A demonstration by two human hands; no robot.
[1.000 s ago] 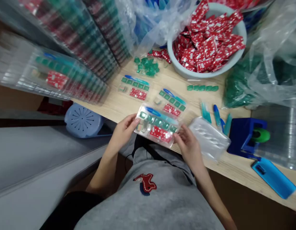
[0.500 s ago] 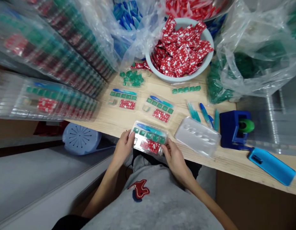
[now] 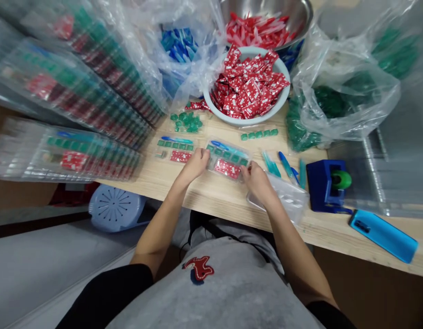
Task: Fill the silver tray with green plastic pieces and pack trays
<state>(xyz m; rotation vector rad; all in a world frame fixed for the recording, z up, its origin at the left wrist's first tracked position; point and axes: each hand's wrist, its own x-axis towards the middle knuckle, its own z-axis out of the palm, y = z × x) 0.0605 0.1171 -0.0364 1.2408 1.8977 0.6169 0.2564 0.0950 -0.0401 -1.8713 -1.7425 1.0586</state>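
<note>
A clear plastic blister tray [image 3: 228, 157] holds a blue pen-shaped piece, a row of green square pieces and a red printed sachet. It is over the tabletop, at the spot where another filled tray lay. My left hand [image 3: 197, 165] is closed on its left end, covering that corner. At the right end, my right hand [image 3: 256, 177] pinches the edge between thumb and fingers. Whether a second tray lies beneath is hidden. Just left of my left hand lies another filled tray [image 3: 175, 145]. An unfilled clear tray [image 3: 290, 196] is partly under my right forearm.
Behind stands a white bowl [image 3: 208, 100] of red sachets. Green pieces [image 3: 187, 121] lie left of it. Stacked filled trays [image 3: 74, 151] line the left. To the right are loose blue pieces [image 3: 287, 165], a blue tape dispenser [image 3: 324, 185] and a blue phone [image 3: 384, 235].
Both hands have moved forward with the filled tray, from the table's front edge to where another filled tray lay. The view has shifted slightly.
</note>
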